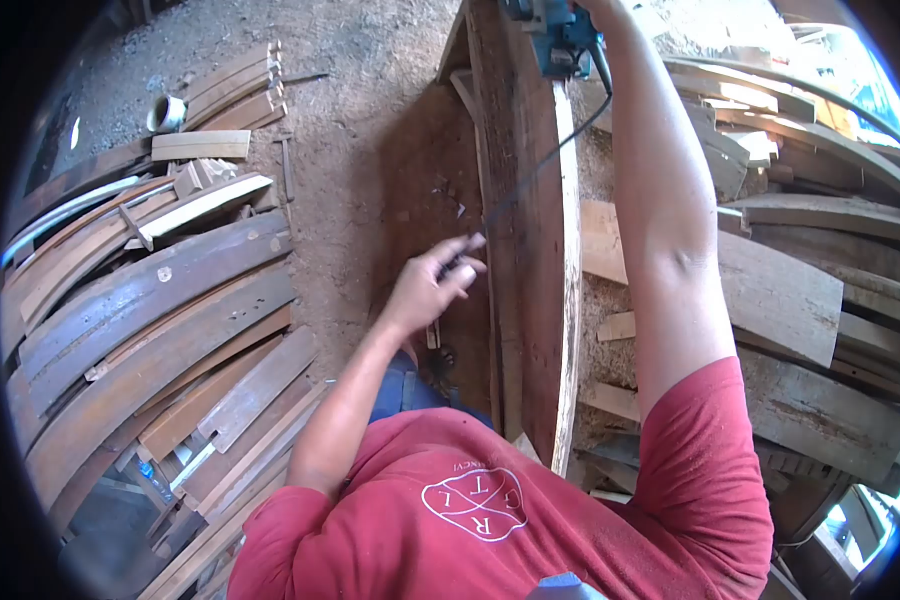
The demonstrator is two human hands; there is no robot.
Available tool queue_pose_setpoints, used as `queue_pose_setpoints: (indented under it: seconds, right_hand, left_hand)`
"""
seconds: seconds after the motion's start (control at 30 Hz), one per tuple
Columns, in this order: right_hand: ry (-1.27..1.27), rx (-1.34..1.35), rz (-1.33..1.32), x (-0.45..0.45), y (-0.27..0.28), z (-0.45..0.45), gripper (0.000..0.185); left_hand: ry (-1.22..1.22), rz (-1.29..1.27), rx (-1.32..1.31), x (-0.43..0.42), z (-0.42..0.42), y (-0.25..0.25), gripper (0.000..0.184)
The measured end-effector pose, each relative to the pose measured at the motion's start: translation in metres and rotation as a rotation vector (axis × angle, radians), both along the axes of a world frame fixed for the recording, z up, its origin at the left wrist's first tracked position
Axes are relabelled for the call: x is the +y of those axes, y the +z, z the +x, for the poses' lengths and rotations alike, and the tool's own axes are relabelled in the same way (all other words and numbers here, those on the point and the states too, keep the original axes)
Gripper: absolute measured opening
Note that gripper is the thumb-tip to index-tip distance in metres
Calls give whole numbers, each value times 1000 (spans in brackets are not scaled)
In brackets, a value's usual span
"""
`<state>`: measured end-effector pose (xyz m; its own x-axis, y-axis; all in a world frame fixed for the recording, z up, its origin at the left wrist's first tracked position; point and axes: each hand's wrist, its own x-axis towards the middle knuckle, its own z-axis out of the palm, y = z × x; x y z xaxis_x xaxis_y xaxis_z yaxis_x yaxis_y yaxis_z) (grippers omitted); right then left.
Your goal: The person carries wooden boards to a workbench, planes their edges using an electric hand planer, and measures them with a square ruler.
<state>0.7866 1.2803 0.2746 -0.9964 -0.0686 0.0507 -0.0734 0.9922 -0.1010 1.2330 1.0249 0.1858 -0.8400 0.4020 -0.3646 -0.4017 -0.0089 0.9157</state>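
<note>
My right hand [598, 8], cut off by the top edge of the view, grips a blue electric planer [560, 42]. The planer sits at the far end of a long wooden plank [535, 290] standing on edge, whose narrow top edge looks pale and freshly cut. A dark power cord [540, 165] runs from the tool back towards my body. My left hand [438, 283] is closed around this cord, beside the plank's left face.
Curved and straight boards [160, 290] are stacked on the left. More curved timber pieces [770, 290] lie piled on the right. A roll of tape [166, 113] rests near offcuts at upper left. Dusty ground [340, 130] shows between the left stack and the plank.
</note>
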Motion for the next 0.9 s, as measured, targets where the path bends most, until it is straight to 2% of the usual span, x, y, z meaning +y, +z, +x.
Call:
queue_pose_setpoints:
  seconds: [0.03, 0.07, 0.13, 0.17, 0.2, 0.23, 0.27, 0.3, 0.33, 0.37, 0.4, 0.43, 0.5, 0.53, 0.67, 0.73, 0.87, 0.9]
  right_hand:
    - [295, -5, 477, 5, -2, 0, 16]
    - [288, -24, 481, 14, -10, 11, 16]
    - [-297, 57, -567, -11, 28, 112, 18]
    - [-194, 117, -701, -17, 43, 167, 18]
    - [-43, 192, -760, -12, 42, 207, 21]
    - [-124, 88, -568, 5, 35, 246, 25]
    - [-82, 95, -592, 6, 40, 300, 20]
    - [-156, 39, -639, 2, 53, 356, 18]
    - [-233, -14, -683, -3, 66, 411, 31]
    - [-303, -12, -626, -2, 71, 464, 25]
    - [-420, -89, -671, -2, 78, 515, 38]
    - [-416, -12, -640, 2, 74, 565, 36]
    - [-597, -106, -649, 2, 84, 637, 42]
    - [-609, -89, -687, 4, 80, 658, 44]
    - [-614, -111, -714, 9, 75, 614, 38]
    - [-531, -124, -739, 5, 80, 541, 39]
    - [-299, 42, -699, 8, 59, 369, 25]
    - [-246, 64, -657, 6, 56, 320, 13]
  left_hand:
    - [65, -116, 3, -10, -7, 2, 45]
    - [112, -173, 21, -20, -9, 3, 42]
    - [161, -291, 33, -40, -3, -5, 38]
    - [164, -353, 31, -49, 4, -9, 36]
    - [119, -464, 254, -58, 9, -11, 37]
    - [118, -455, 250, -65, 19, -15, 37]
    - [44, -459, 292, -72, 30, -21, 41]
    - [-26, -463, 338, -74, 42, -26, 45]
    - [-46, -472, 363, -71, 55, -30, 49]
    - [-39, -470, 365, -68, 67, -27, 49]
    - [-109, -428, 283, -63, 77, -25, 48]
    - [-176, -385, 199, -57, 88, -23, 48]
    - [-244, -413, 280, -47, 105, -26, 47]
    - [-252, -421, 355, -43, 113, -33, 45]
    - [-186, -400, 337, -39, 119, -45, 43]
    - [-88, -399, 299, -42, 110, -44, 41]
    - [75, -459, 280, -58, 73, -29, 39]
    - [109, -510, 243, -61, 63, -28, 39]
